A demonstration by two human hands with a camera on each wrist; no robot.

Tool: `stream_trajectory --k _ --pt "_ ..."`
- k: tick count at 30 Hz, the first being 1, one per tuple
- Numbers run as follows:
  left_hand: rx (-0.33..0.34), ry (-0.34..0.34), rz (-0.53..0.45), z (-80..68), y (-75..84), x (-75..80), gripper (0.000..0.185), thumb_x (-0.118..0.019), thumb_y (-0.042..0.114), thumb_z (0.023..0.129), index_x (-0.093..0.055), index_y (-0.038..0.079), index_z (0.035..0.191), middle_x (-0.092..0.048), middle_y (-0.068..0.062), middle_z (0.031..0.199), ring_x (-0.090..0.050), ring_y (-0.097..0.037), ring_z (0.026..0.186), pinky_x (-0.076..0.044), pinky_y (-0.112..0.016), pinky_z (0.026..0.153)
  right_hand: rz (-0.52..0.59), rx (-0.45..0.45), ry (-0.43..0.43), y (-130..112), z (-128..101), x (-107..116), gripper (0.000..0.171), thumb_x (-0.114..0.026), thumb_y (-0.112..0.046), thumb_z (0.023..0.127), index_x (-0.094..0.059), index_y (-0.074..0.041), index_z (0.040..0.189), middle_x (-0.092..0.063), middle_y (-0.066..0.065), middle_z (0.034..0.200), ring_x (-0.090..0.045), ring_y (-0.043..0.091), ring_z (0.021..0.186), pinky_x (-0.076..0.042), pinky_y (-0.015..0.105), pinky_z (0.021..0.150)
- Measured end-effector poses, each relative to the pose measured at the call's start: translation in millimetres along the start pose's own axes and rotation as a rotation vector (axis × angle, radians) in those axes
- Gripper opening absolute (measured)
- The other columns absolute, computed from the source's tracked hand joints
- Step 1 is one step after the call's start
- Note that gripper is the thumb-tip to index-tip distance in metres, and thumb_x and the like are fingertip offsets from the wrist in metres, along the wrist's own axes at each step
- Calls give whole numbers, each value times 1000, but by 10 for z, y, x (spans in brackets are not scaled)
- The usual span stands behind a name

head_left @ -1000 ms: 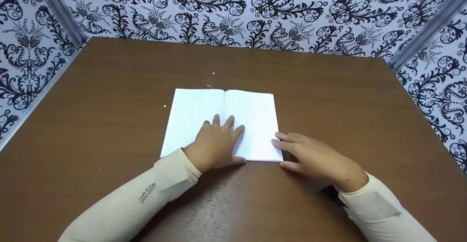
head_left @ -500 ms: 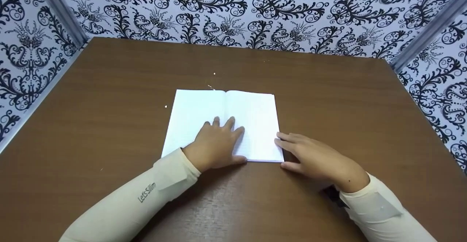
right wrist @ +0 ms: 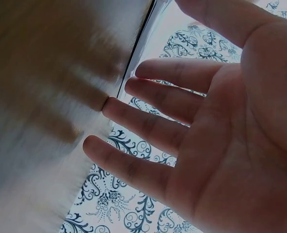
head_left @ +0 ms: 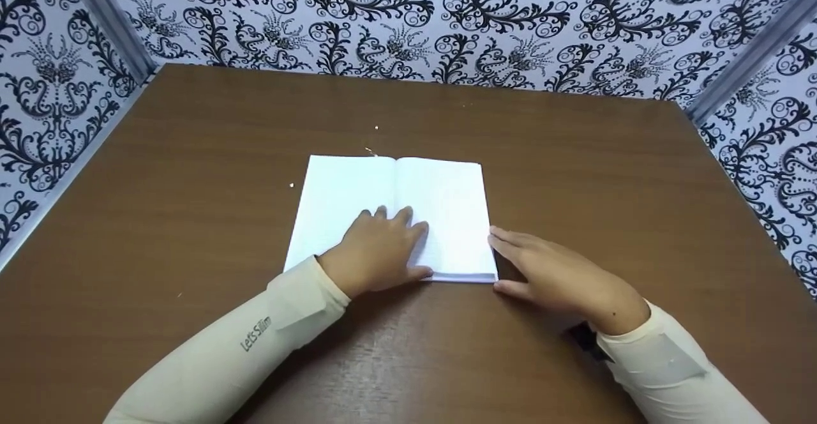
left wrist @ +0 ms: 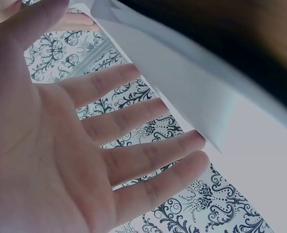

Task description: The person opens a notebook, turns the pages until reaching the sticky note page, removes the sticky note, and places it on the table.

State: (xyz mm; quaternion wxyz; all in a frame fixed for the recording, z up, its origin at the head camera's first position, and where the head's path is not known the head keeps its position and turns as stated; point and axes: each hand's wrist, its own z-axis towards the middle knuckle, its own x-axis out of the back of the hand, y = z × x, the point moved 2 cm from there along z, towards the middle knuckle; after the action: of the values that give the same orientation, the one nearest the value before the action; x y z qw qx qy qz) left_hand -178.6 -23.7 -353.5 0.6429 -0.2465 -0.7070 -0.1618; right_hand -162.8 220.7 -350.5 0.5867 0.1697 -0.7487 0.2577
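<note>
Sleeve (head_left: pixel 255 334) nearest notebook's front edge carrying print "Let's Slim", only readable writing.

Left hand (head_left: pixel 376 251) lying flat, fingers straight, pressing down notebook (head_left: pixel 440 200) near its spine.

Right hand (head_left: pixel 555 277) resting released beside notebook's right edge, fingertips (head_left: pixel 496 237) touching page stack, gripping nothing.

Notebook lying open, mid-tabletop (head_left: pixel 191 156).

Step looking like page-turning start; next move probably needing fingertip catching single top sheet, left hand pinning the rest.

Pages showing faint ruling, no legible writing.

Head view bright and sharp; wrist views dim, blurred.
</note>
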Motion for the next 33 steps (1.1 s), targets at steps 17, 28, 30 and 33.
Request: stream_trajectory --k 17,28,30,33 --pt "-132 260 -9 -19 -20 32 39 -69 46 90 -69 10 106 -71 -8 93 -69 -28 75 -55 -46 66 11 24 10 -3 13 11 68 -67 -31 96 -40 0 151 -37 21 158 -41 40 142 -38 54 112" --pt "-180 379 34 15 30 97 24 -65 32 93 -74 12 102 -74 -6 86 -68 -23 67 -54 -39 59 2 32 -7 -15 0 -27 60 -66 -31 96 -47 -10 149 -42 16 157 -42 41 142 -37 57 112" --pt "-185 405 37 24 39 112 23 -66 31 93 -74 12 101 -74 -5 85 -68 -22 66 -54 -38 59 6 27 -12 -17 -1 -28 60 -66 -32 96 -47 -11 149 -42 16 157 -41 42 142 -36 58 112" --pt "-181 451 36 29 49 133 21 -67 30 92 -73 12 102 -75 -5 85 -69 -22 66 -54 -38 59 9 22 -17 -20 -4 -30 60 -65 -32 96 -47 -11 149 -41 16 157 -40 42 143 -35 58 113"
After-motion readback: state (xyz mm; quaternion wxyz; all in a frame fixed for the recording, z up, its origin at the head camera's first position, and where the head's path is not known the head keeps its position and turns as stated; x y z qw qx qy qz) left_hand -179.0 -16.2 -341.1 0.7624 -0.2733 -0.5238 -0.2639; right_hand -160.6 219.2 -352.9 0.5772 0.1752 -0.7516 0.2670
